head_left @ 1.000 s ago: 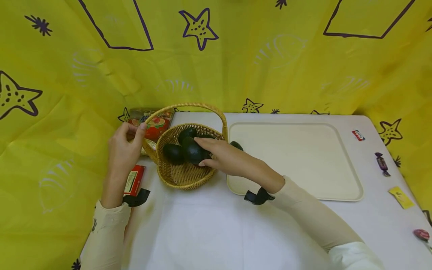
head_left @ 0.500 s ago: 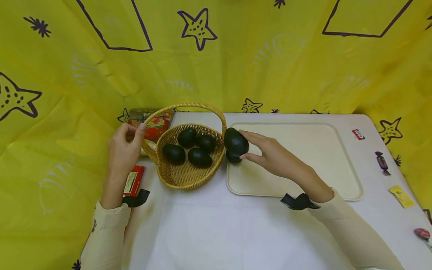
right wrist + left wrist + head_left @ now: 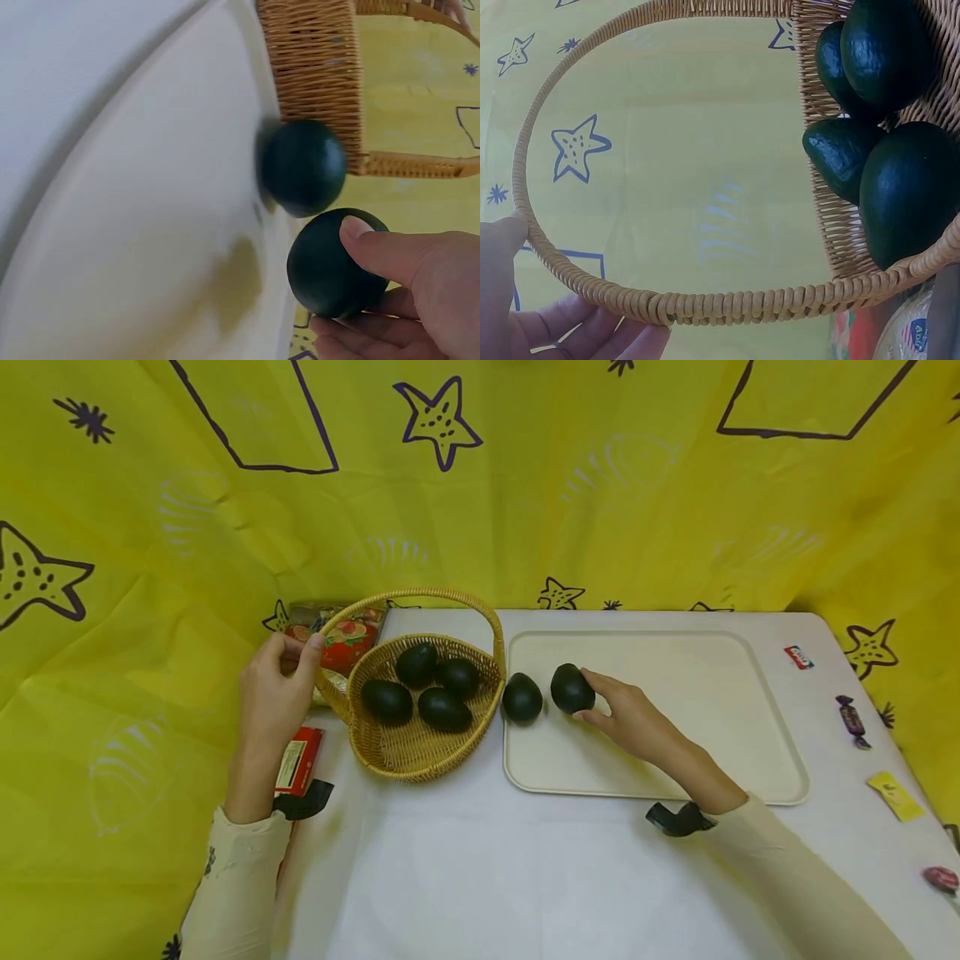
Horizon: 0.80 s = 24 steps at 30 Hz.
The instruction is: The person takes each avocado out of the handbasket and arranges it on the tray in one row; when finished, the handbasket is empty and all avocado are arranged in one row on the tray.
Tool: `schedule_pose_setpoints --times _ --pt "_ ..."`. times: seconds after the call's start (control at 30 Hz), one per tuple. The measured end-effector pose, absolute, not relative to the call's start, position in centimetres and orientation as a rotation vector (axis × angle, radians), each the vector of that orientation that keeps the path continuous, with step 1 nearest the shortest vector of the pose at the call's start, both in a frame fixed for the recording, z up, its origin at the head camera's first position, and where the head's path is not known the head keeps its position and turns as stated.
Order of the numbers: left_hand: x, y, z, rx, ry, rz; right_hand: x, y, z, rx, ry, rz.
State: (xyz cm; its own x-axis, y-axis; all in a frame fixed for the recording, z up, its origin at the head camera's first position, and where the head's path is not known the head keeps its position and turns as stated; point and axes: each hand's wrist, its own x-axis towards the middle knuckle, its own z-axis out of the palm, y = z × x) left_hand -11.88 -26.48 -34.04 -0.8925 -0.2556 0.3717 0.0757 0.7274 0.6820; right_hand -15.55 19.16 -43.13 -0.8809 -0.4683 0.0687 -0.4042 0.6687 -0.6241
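White table (image 3: 480, 877), yellow star-print cloth (image 3: 525, 510) behind; hands pinching 1 basket handle (image 3: 324, 628), 1 avocado (image 3: 572, 688).

- I see a red box (image 3: 298, 762) at 9 o'clock on the white table (image 3: 480, 877).
- A fruit-print packet (image 3: 347, 635) lies at 10 o'clock.
- Wrapped candies sit at 3 o'clock: a purple one (image 3: 851, 722), a yellow one (image 3: 892, 797).
- A yellow star-print cloth (image 3: 525, 485) hangs behind.
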Motion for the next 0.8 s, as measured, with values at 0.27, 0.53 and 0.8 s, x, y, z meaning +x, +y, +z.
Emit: schedule_pose_setpoints --times 0.27,0.53,0.8 --pt "-11.8 -26.4 -33.9 0.143 -2.494 -1.012 -15.8 18.5 -44.9 -0.675 2.782 -1.014" --pt "-11.8 -26.3 -33.8 0.149 -2.509 -1.035 -15.7 17.4 -45.2 -0.597 2.772 -1.036" --pt "-11.7 -26.3 -33.6 0.149 -2.528 -1.047 -15.5 17.2 -45.1 -0.569 2.786 -0.997"
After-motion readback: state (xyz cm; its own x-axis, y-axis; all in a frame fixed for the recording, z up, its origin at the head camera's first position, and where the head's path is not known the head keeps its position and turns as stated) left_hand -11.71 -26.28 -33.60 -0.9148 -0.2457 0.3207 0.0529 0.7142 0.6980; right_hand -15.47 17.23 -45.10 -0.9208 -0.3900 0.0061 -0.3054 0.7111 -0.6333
